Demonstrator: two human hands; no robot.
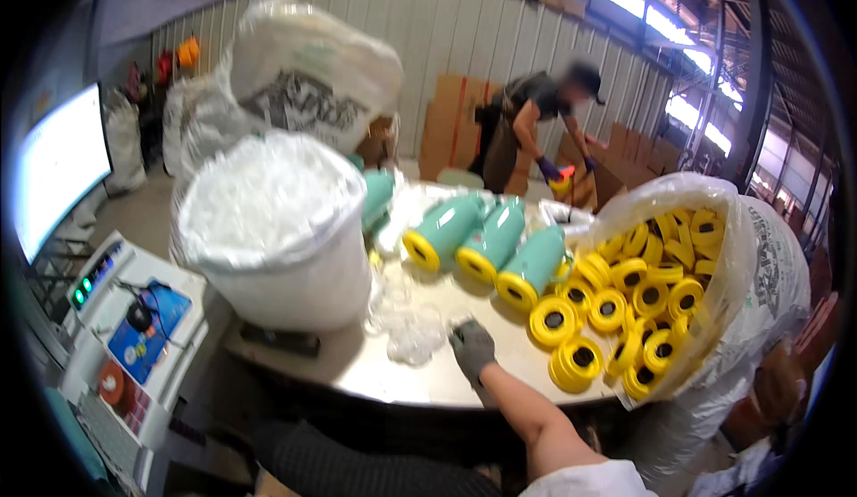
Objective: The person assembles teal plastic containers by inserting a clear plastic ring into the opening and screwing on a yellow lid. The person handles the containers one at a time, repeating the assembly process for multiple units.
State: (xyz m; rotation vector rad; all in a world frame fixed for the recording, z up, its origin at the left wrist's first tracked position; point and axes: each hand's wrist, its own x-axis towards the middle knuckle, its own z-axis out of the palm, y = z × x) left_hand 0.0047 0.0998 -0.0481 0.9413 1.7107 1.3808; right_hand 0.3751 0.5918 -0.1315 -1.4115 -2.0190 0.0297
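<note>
My right hand [473, 350], in a grey glove, is low over the front of the white table [357, 370]. Its fingers are curled closed, and what they hold, if anything, is hidden. Just left of it lies a loose pile of clear, ring-like pieces [415, 338]. Beyond the hand, several teal bottle-shaped containers [449, 222] lie on their sides, yellow ends toward me. To the right, yellow round lids [608, 309] with dark centres spill out of a large plastic sack [728, 269]. My left hand does not show.
A big white sack [277, 274] full of translucent pieces stands on the table's left. Farther left are a lit screen [67, 171] and a stand with a blue pad [150, 332]. Across the table, a person [536, 122] in purple gloves handles a yellow-ended item by cardboard boxes [634, 153].
</note>
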